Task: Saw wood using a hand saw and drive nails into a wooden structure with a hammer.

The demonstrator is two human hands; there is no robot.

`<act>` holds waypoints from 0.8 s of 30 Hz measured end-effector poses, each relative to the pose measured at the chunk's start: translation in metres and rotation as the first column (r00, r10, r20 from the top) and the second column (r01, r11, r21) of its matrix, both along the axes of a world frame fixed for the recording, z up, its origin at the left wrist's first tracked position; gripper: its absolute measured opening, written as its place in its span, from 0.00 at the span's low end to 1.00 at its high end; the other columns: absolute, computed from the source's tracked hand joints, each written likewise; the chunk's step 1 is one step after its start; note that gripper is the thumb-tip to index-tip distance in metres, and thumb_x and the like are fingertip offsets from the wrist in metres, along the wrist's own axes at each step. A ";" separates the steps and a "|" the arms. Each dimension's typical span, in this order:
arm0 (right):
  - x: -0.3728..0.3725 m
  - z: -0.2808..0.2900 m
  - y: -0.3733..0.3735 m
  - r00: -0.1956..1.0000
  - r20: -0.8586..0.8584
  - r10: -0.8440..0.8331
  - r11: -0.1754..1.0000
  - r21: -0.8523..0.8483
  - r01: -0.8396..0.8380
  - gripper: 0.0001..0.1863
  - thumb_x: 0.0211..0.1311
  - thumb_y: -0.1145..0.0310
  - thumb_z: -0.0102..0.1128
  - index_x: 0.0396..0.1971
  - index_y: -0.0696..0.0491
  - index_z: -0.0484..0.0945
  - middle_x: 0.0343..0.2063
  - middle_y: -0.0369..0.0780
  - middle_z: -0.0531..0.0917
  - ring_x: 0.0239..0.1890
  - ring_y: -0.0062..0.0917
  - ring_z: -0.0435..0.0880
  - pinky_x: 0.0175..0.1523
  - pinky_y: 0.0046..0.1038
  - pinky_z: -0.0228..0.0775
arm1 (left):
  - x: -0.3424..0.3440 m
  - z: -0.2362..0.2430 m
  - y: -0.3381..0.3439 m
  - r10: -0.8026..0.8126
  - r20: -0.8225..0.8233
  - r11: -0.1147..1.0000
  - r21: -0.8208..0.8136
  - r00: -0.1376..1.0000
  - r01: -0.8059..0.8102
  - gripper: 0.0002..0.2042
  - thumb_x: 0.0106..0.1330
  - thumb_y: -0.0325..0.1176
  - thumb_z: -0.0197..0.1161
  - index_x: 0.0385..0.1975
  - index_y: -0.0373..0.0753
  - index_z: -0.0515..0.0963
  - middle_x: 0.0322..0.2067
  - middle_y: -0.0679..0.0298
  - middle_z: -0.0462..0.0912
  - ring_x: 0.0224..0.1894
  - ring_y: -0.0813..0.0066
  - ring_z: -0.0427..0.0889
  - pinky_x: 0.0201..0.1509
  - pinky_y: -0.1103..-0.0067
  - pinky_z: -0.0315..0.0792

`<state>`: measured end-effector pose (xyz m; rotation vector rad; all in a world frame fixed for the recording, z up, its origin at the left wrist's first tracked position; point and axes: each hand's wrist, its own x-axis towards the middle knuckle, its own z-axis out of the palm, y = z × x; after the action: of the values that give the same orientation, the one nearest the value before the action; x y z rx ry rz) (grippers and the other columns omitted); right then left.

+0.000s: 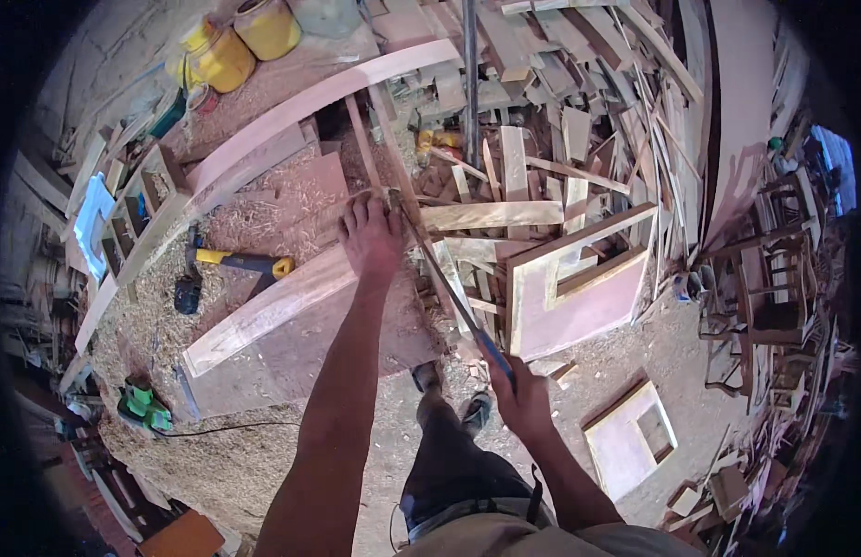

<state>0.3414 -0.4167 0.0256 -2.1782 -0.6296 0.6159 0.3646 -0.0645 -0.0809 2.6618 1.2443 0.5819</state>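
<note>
My right hand (523, 399) is wrapped round the blue handle of a long, narrow metal file (449, 288), which slants up and left across the edge of the workbench. Close to the far end of the file, my left hand (370, 239) grips the end of a pale curved board (272, 306), its fingers bent over the wood. That board lies across the bench top (310, 357) and reaches toward the lower left. Whether the file touches the board is hidden beside my left hand.
A yellow-and-black handled tool (240, 262) lies among shavings behind the board. A longer curved plank (300, 116) arches beyond it. Green power tool (144, 407) sits at left with a cord. Wooden frames (579, 288) and offcuts crowd the right; yellow containers (219, 60) stand far left.
</note>
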 end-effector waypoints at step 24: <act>0.006 -0.077 0.068 0.995 0.095 -0.043 0.985 0.170 0.026 0.17 0.80 0.59 0.63 0.54 0.58 0.81 0.28 0.56 0.87 0.30 0.56 0.89 0.33 0.51 0.78 | -0.004 -0.004 0.001 -0.042 0.021 0.996 0.080 0.999 0.040 0.17 0.77 0.47 0.62 0.53 0.41 0.79 0.66 0.56 0.79 0.72 0.52 0.73 0.75 0.54 0.66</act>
<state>0.3473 -0.3483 -0.0510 -2.0652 -0.6695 0.4230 0.3604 -0.0639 -0.0852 2.7297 1.1818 0.6667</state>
